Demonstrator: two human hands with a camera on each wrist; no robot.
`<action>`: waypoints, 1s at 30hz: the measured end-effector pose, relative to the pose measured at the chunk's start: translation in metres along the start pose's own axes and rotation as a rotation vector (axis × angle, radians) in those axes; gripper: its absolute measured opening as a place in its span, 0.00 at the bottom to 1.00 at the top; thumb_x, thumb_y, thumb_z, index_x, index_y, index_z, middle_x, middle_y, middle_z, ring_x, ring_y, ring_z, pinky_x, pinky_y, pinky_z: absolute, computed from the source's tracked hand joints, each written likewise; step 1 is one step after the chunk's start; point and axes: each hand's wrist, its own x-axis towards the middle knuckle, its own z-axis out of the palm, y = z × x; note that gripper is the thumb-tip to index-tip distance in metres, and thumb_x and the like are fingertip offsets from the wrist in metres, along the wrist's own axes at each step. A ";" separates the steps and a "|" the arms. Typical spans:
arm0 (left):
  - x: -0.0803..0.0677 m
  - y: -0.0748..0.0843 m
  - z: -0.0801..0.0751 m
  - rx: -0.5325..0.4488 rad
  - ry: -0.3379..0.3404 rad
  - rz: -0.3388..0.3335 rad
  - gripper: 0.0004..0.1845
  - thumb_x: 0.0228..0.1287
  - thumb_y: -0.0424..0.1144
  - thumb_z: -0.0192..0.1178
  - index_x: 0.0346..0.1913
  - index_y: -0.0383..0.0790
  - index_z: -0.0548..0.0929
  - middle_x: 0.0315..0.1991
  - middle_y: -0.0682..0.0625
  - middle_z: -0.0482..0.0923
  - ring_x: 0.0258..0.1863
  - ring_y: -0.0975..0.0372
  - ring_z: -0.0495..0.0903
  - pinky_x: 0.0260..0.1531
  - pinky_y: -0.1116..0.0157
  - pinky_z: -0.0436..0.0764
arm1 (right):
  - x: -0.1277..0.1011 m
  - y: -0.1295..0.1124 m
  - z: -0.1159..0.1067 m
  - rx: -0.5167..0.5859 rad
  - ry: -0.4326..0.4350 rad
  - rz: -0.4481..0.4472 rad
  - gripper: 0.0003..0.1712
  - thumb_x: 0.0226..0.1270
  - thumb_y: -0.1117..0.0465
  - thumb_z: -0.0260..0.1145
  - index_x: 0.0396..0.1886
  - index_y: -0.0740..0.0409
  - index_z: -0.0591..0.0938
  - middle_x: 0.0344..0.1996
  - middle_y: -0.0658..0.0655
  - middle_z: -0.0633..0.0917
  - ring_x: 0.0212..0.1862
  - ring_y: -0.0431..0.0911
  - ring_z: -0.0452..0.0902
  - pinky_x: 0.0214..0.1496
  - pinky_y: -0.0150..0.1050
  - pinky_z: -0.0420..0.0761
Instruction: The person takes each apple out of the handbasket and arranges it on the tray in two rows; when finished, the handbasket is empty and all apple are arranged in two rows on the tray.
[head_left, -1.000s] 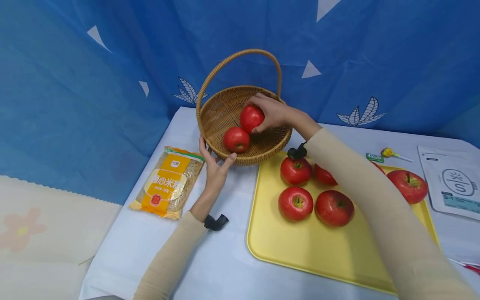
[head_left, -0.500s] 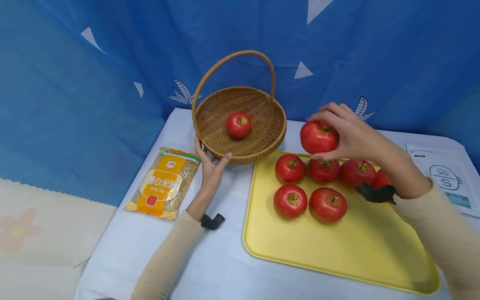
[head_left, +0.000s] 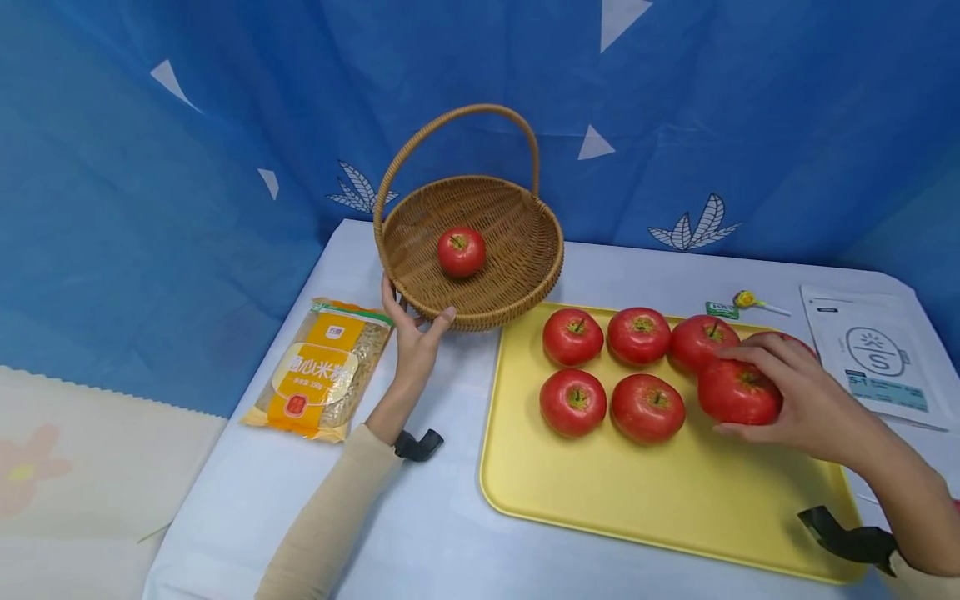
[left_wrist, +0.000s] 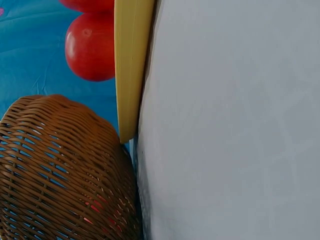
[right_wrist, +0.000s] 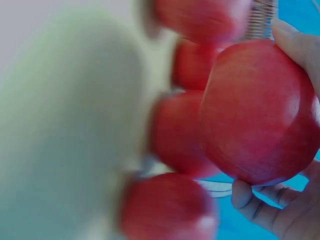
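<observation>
- The right hand (head_left: 795, 400) had its grip curled round a red apple (head_left: 738, 392), fingers over the top and thumb under the near side — the fruit sat low over the yellow tray (head_left: 660, 500), just beside the back row of apples, and whether it rested on the tray could not be told.
- To place it well, the apple wanted setting into the free spot right of the front pair without nudging its neighbours; the fingers should loosen only once it sat flat.
- The left hand (head_left: 415, 333) held the near rim of the wicker basket (head_left: 517, 250), thumb and fingers pinching the weave — a steady hold that kept the basket from sliding on the table (head_left: 420, 533).
- One apple in the basket (head_left: 461, 252) lay near the middle.
</observation>
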 end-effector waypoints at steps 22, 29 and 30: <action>-0.008 0.035 0.001 -0.028 -0.033 -0.018 0.57 0.59 0.35 0.62 0.77 0.42 0.28 0.78 0.42 0.25 0.76 0.45 0.43 0.64 0.47 0.57 | -0.003 -0.011 0.026 -0.125 -0.010 -0.053 0.53 0.25 0.44 0.87 0.57 0.53 0.76 0.52 0.60 0.73 0.52 0.57 0.67 0.36 0.61 0.81; -0.008 0.035 0.000 -0.027 -0.037 -0.023 0.57 0.60 0.36 0.62 0.77 0.42 0.27 0.78 0.42 0.23 0.76 0.44 0.41 0.66 0.47 0.56 | 0.080 -0.039 0.004 -0.037 -0.006 -0.230 0.46 0.35 0.50 0.85 0.59 0.51 0.77 0.54 0.57 0.75 0.56 0.50 0.69 0.42 0.54 0.82; -0.007 0.032 0.000 -0.028 -0.037 -0.023 0.58 0.60 0.37 0.63 0.77 0.42 0.27 0.78 0.42 0.24 0.76 0.44 0.41 0.65 0.46 0.56 | 0.096 -0.044 0.004 -0.022 -0.021 -0.260 0.45 0.37 0.50 0.85 0.60 0.51 0.77 0.55 0.56 0.75 0.57 0.50 0.69 0.43 0.53 0.82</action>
